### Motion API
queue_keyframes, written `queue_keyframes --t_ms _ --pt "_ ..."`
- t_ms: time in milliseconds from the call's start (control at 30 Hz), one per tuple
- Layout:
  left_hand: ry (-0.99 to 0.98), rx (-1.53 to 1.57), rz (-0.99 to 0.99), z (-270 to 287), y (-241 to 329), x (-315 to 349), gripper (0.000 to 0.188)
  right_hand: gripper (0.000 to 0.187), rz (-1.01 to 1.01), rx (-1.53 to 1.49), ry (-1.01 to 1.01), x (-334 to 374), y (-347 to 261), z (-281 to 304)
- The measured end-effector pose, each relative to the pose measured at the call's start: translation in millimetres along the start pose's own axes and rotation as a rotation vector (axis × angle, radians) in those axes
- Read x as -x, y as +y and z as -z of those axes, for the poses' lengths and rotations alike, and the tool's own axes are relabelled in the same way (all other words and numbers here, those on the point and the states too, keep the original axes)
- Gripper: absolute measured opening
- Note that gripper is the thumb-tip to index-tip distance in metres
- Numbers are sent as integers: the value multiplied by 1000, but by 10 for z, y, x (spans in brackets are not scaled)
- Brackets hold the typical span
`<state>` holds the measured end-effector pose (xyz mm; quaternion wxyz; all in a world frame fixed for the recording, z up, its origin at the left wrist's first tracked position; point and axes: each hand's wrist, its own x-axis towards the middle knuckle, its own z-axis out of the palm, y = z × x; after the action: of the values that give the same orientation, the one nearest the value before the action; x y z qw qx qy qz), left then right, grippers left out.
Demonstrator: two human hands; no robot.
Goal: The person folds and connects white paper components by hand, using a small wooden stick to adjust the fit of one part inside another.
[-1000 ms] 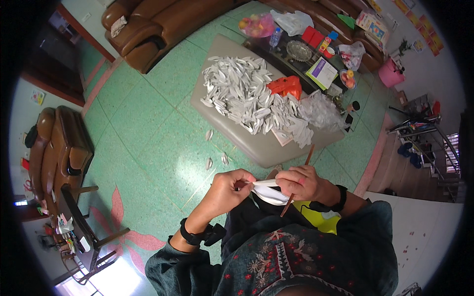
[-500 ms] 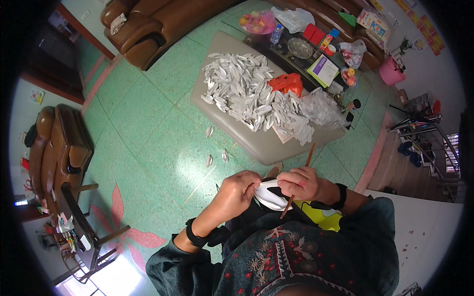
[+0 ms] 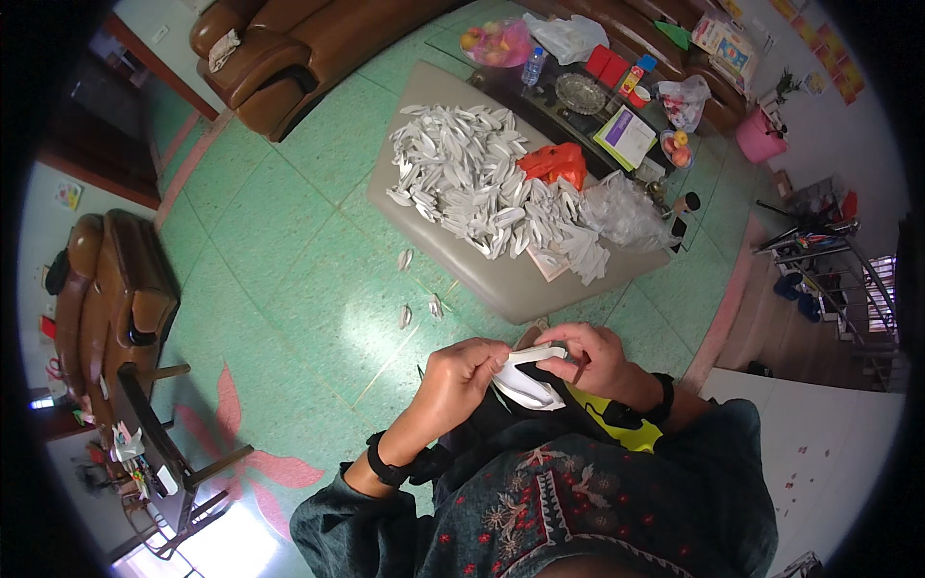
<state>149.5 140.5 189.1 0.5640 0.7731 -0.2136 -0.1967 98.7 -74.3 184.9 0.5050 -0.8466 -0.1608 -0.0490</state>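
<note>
Close in front of my lap is a white folded paper piece [image 3: 523,387], shaped like a small open pouch with a raised strip along its upper edge. My left hand [image 3: 462,378] pinches its left end. On the opposite side, my right hand [image 3: 599,358] has thumb and fingers curled round the end of the strip. A large heap of similar grey-white folded pieces [image 3: 461,169] covers much of the padded grey bench [image 3: 462,281] ahead. Several more pieces [image 3: 405,316] lie on the green floor left of the bench.
An orange-red plastic bag [image 3: 556,164] and a clear plastic bag [image 3: 626,207] lie beside the heap. Behind stands a dark low table with a glass dish [image 3: 581,91], a water bottle [image 3: 534,65] and fruit. Brown sofas [image 3: 279,63] line the room; a dark stool [image 3: 159,433] stands left.
The thin brown stick that my right hand held can no longer be made out. My right fingers have shifted and opened slightly around the strip's end. My left hand keeps its pinch.
</note>
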Motion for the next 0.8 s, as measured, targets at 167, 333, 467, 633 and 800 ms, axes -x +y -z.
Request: queue_keyframes --t_ms 167,333,467,633,800 --pt "-3 27 -49 -44 -45 -19 12 26 -192 -218 9 19 -26 -12" --pt "0 65 -105 -61 -27 -39 14 18 -488 -502 62 106 65 -10" --pt "11 39 -111 -74 -18 -44 15 18 -433 -556 63 102 61 -25" --pt "138 -165 -329 -129 -55 -33 20 13 -681 -612 118 6 -106 63" --pt "217 -463 -480 -251 -59 -30 31 11 -905 -800 192 -59 -62 13"
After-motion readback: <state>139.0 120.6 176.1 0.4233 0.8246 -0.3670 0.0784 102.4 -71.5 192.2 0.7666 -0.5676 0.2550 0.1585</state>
